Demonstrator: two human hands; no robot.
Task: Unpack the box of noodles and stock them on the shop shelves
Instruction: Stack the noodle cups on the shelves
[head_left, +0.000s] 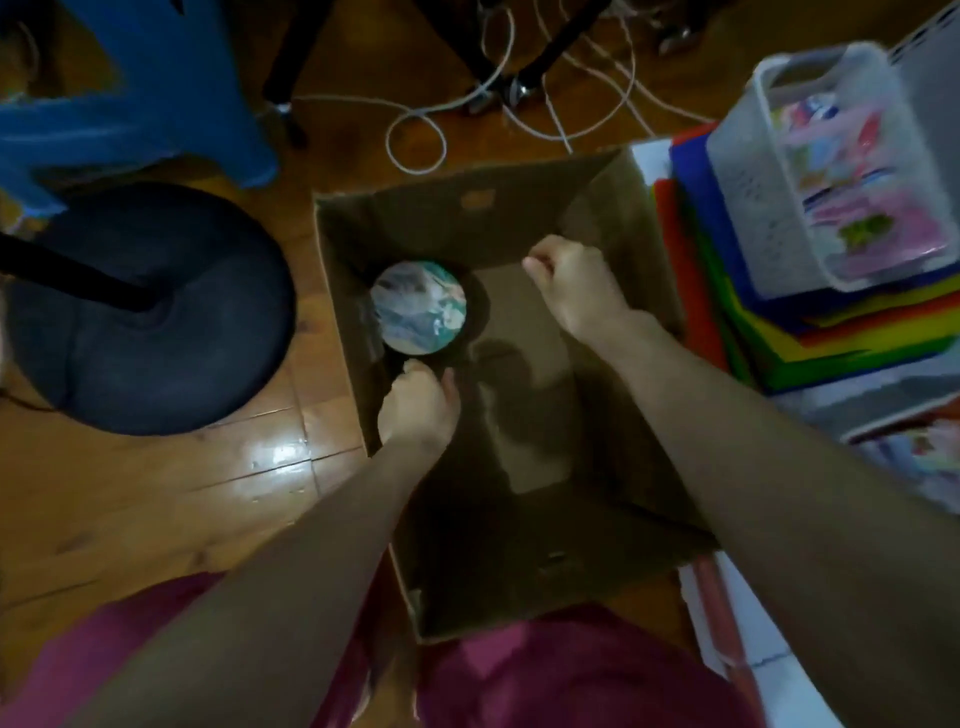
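An open cardboard box (613, 218) stands on the wooden floor in front of me. One round noodle cup (418, 306) with a blue-green printed lid stands inside it, by the left wall. My left hand (418, 408) reaches into the box with its curled fingers at the cup's near side; the grip itself is hidden. My right hand (574, 283) hovers inside the box to the right of the cup, closed in a fist with nothing visible in it. The remaining box floor is bare.
A black round stool seat (150, 312) sits left of the box, with blue plastic furniture (130, 104) behind it. White cables (415, 135) lie beyond the box. At the right are stacked coloured sheets (727, 291) and a clear basket (753, 171) of packets.
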